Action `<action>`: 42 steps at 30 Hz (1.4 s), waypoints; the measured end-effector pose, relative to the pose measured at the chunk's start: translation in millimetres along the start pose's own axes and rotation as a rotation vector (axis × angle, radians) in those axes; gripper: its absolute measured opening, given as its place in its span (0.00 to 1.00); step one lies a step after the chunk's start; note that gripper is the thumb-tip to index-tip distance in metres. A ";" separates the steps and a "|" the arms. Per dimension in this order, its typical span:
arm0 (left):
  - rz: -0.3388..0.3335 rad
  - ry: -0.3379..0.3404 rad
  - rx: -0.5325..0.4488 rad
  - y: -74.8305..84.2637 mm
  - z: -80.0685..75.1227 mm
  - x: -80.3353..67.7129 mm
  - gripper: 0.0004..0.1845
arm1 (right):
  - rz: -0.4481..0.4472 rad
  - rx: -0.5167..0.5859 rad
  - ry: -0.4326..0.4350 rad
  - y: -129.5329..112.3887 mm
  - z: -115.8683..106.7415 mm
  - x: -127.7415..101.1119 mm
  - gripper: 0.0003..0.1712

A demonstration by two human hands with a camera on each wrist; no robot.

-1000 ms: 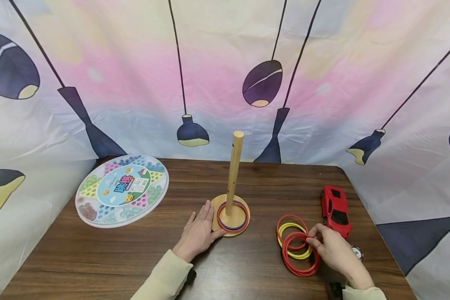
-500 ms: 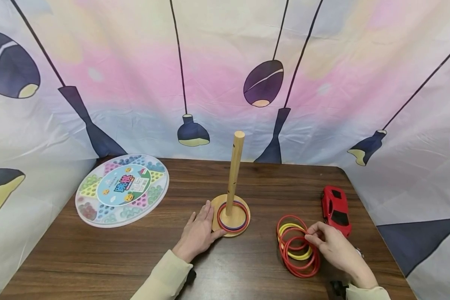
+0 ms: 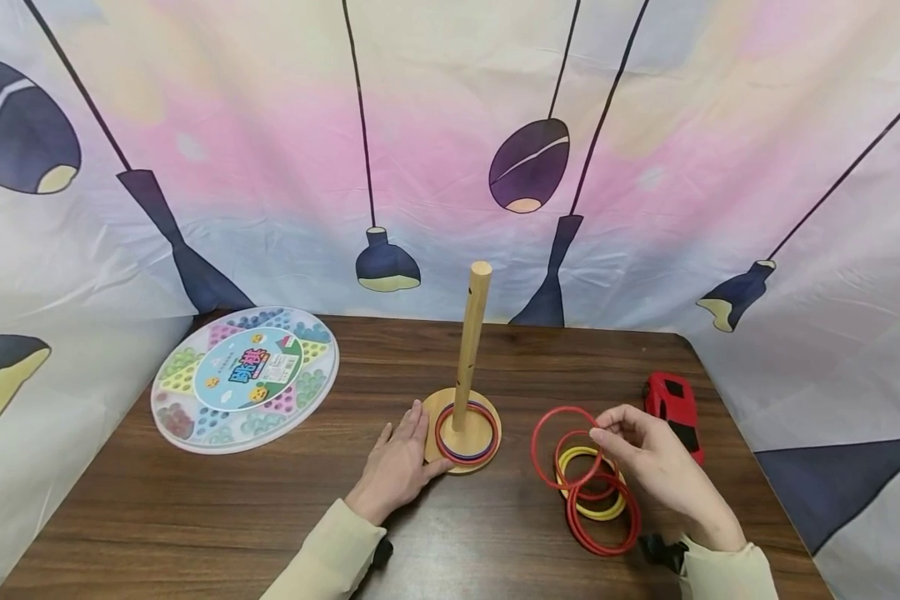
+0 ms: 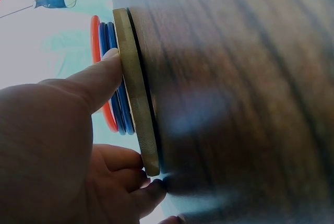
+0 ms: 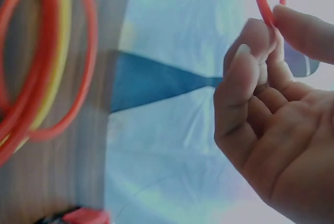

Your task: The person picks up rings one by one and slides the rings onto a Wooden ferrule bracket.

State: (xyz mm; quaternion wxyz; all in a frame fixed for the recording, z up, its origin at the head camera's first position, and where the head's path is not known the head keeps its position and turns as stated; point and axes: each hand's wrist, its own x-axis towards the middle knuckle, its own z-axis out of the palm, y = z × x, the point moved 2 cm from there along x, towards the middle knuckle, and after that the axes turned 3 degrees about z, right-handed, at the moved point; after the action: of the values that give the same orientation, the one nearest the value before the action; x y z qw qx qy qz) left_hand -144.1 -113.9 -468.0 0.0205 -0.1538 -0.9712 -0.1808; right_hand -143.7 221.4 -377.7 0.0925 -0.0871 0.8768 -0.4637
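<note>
A wooden peg stand (image 3: 471,333) stands mid-table, with a red and a blue ring (image 3: 465,456) lying on its round base (image 3: 491,417). My left hand (image 3: 405,450) lies flat on the table, fingers and thumb against the base's left rim; in the left wrist view the thumb (image 4: 99,80) presses the base edge (image 4: 136,104). My right hand (image 3: 596,432) pinches a red ring (image 3: 562,408) between thumb and fingers and holds it lifted over a pile of red and yellow rings (image 3: 603,550). In the right wrist view the fingertips (image 5: 255,36) pinch the red ring (image 5: 262,2).
A red toy car (image 3: 675,404) sits behind my right hand near the table's right edge. A round marble game board (image 3: 243,379) lies at the back left. A printed cloth backdrop (image 3: 450,167) closes in the brown wooden table (image 3: 195,517) on three sides.
My right hand has lifted one red ring off the pile and carried it up and to the left. The left hand has stayed against the base.
</note>
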 end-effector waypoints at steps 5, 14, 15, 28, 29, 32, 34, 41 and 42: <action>0.006 0.005 0.006 0.5 -0.5 -0.2 0.47 | -0.039 0.057 0.050 -19.8 -0.8 4.3 0.16; 0.003 0.006 -0.003 0.6 0.5 0.4 0.47 | -0.202 0.227 0.123 -53.9 0.1 13.8 0.11; 0.003 0.007 -0.002 0.5 0.7 0.5 0.47 | -0.218 0.242 0.125 -57.2 0.6 14.7 0.11; -0.004 -0.015 -0.009 0.1 0.5 0.8 0.46 | -0.308 0.366 0.165 -93.3 4.5 22.3 0.11; -0.005 -0.017 -0.008 0.2 0.3 0.9 0.47 | -0.314 0.369 0.167 -95.7 4.7 22.9 0.11; -0.005 -0.020 -0.004 0.5 -0.2 1.2 0.47 | -0.323 0.401 0.174 -102.6 5.8 25.3 0.11; -0.002 -0.019 -0.005 0.7 -0.4 0.9 0.47 | -0.341 0.425 0.181 -107.3 6.8 27.3 0.12; 0.002 -0.014 -0.001 1.1 -0.8 0.3 0.46 | -0.372 0.509 0.240 -122.0 10.9 37.1 0.12; 0.003 -0.014 -0.001 1.0 -0.8 0.2 0.47 | -0.371 0.516 0.244 -123.5 11.7 38.5 0.12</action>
State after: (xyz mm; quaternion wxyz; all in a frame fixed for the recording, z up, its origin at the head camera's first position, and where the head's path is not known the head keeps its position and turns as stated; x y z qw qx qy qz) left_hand -144.0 -113.3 -466.9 0.0141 -0.1564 -0.9710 -0.1801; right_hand -169.9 134.4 -284.9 -0.0801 -0.1629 0.7043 -0.6863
